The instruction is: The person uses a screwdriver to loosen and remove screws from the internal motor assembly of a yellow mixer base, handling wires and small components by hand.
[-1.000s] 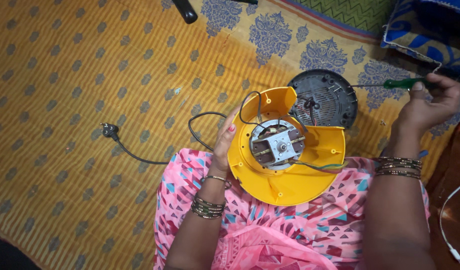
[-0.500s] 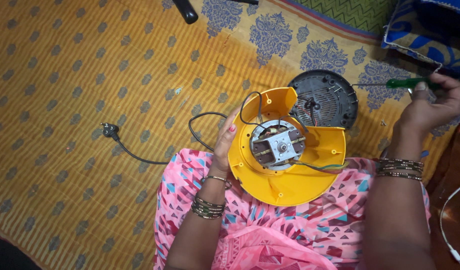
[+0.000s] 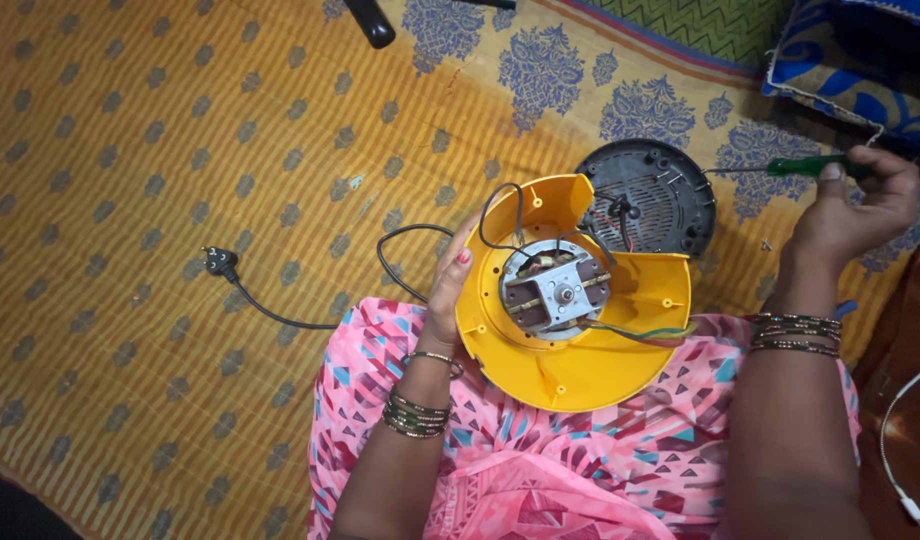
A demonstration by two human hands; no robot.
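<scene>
The left hand (image 3: 448,290) comes up from the lap with the forearm nearly straight, wrist bangles low, and its fingers (image 3: 462,258) curl narrowly around the left rim of the yellow housing (image 3: 580,370), gripping it. The housing rests tilted on the pink patterned lap (image 3: 540,460), its open side facing up. Just to the right of those fingers, set in the middle of the housing, is the motor (image 3: 557,290), with its metal shaft at the centre and copper windings either side. Thin wires (image 3: 635,332) trail from the motor across the housing toward the right rim.

The right hand (image 3: 850,215) is raised well to the right, forearm upright, wrist bent back, bangles at the wrist. Its fingers (image 3: 885,180) are closed on the green handle of a screwdriver (image 3: 805,166), thumb pressed on top; the thin shaft runs out leftward from the fingers and ends over the top edge of the dark round base plate (image 3: 650,195). That plate lies flat on the patterned yellow floor cloth (image 3: 180,150), touching the housing's upper right edge.

A black cord (image 3: 280,318) loops away from beside the left fingers, further left to its plug (image 3: 218,262) lying on the cloth.
</scene>
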